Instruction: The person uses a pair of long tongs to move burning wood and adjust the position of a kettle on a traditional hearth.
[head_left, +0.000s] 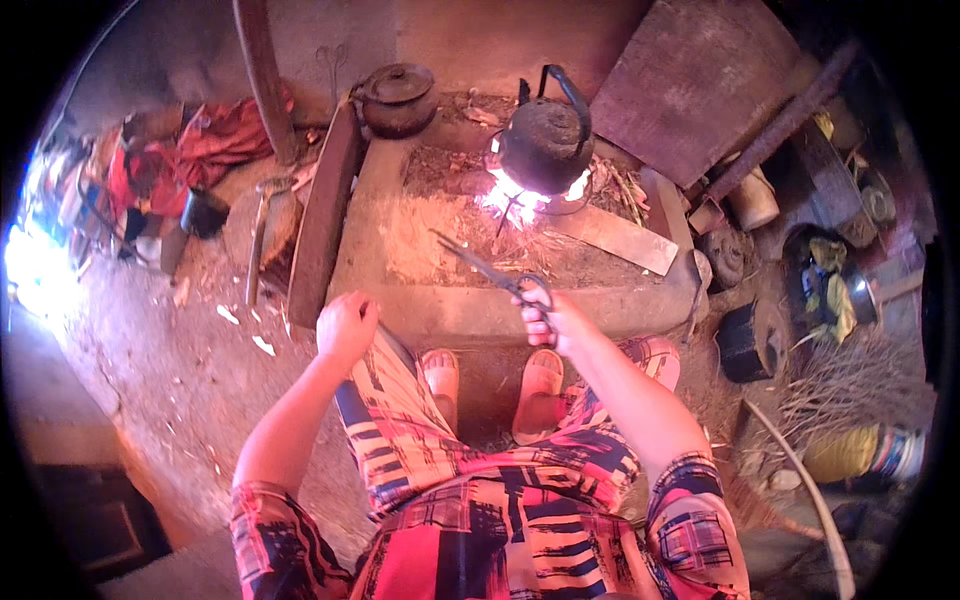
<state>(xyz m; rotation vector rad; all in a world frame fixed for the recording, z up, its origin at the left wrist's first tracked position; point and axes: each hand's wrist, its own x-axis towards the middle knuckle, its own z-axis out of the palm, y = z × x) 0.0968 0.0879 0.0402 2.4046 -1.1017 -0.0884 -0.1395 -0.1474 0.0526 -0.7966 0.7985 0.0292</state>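
Observation:
My right hand (549, 318) grips scissor-handled metal tongs (484, 264) by their ring handles. Their long dark jaws point up and left over the ash of a raised clay hearth (420, 309). Loosely curled, my left hand (347, 328) rests on my left knee, and I see nothing in it. Beyond the tongs, a soot-blackened kettle (541, 146) with a raised handle stands over bright flames (514, 201) on a metal stand, partly hidden by glare. From the fire, a flat wooden plank (619, 238) reaches toward the hearth's right rim.
A lidded dark pot (397, 101) sits at the hearth's back left, behind a thick wooden beam (322, 225). A hammer-like tool (260, 240) leans on a log at left. Right are a large board (694, 86), a dark pan (829, 285) and a twig heap (855, 390).

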